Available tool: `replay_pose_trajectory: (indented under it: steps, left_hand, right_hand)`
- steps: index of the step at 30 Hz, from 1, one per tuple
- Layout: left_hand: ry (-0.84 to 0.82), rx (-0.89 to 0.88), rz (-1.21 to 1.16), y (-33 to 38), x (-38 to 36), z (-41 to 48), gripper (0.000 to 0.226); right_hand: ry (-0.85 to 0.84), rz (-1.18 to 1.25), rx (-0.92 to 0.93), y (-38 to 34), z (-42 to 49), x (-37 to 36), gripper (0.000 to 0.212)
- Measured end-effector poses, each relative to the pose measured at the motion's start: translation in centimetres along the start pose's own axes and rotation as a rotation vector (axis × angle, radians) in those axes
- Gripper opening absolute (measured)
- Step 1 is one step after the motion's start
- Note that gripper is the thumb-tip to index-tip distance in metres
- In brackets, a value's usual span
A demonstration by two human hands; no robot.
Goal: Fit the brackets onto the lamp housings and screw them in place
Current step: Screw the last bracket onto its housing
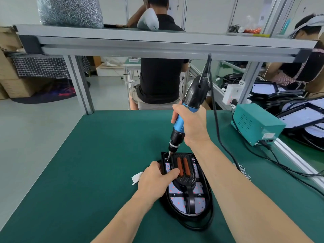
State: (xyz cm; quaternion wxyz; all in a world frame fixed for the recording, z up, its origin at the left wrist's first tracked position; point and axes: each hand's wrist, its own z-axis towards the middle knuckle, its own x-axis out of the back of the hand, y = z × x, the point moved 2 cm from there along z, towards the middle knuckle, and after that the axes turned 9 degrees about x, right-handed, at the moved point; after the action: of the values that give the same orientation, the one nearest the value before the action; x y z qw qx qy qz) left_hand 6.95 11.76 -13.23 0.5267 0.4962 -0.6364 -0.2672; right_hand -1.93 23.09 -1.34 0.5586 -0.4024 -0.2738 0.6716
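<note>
A black oval lamp housing [201,206] lies on the green mat in front of me, its white LED board facing up. A black bracket [185,180] with two orange strips sits on top of it. My left hand [156,179] grips the housing's left edge, thumb pressing the bracket. My right hand [191,127] holds a blue and black electric screwdriver [185,111] nearly upright, its bit touching the housing's far left corner. The screw itself is too small to see.
A pile of loose screws [242,171] lies on the mat to the right. A teal power box [257,125] with cables stands at the right edge. A white scrap [136,178] lies left of the housing. A shelf rail [157,44] crosses overhead; people work beyond it.
</note>
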Motion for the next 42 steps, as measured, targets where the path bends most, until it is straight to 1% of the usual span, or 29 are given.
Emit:
replay_pose_trajectory:
  steps: [4,11,13,16,20,24,27,31,34,39,42]
  left_hand:
    - [-0.034,0.005,-0.040,0.0,-0.1,0.1,0.073]
    - [-0.007,-0.033,0.018,0.0,-0.2,-0.3,0.070]
    - [-0.005,-0.031,0.008,0.1,-0.1,-0.3,0.066]
    - [-0.018,-0.032,-0.004,0.2,0.0,-0.3,0.057]
    - [-0.028,-0.044,0.004,0.2,0.1,-0.3,0.058]
    - [-0.037,-0.048,0.004,0.2,0.1,-0.3,0.058]
    - [-0.016,-0.049,0.023,0.2,0.2,-0.3,0.057]
    - [-0.014,-0.052,0.019,0.1,0.2,-0.5,0.057]
    - [-0.018,-0.054,0.018,0.3,0.2,-0.7,0.058]
    - [-0.025,-0.053,0.005,0.3,0.3,-0.8,0.058]
    - [-0.017,-0.056,0.014,0.3,0.3,-0.8,0.058]
  right_hand:
    - [0.014,0.004,-0.020,0.2,-0.1,0.3,0.023]
    - [0.187,0.041,-0.105,0.2,-0.7,2.9,0.023]
    - [0.230,0.096,-0.096,-0.4,-0.7,2.8,0.020]
    - [0.294,0.127,-0.034,-2.2,0.0,2.7,0.024]
    - [0.350,0.175,-0.032,-5.0,1.0,4.9,0.021]
    - [0.438,0.194,-0.139,-5.9,0.4,9.6,0.016]
    - [0.526,0.193,-0.262,-5.7,-1.0,14.4,0.016]
    - [0.672,0.136,-0.444,-4.7,-3.9,20.8,0.023]
    - [0.763,0.070,-0.547,-3.4,-6.0,24.6,0.027]
    - [0.806,-0.096,-0.637,-1.7,-8.5,29.2,0.035]
    - [0.807,-0.221,-0.652,-1.9,-8.6,30.9,0.049]
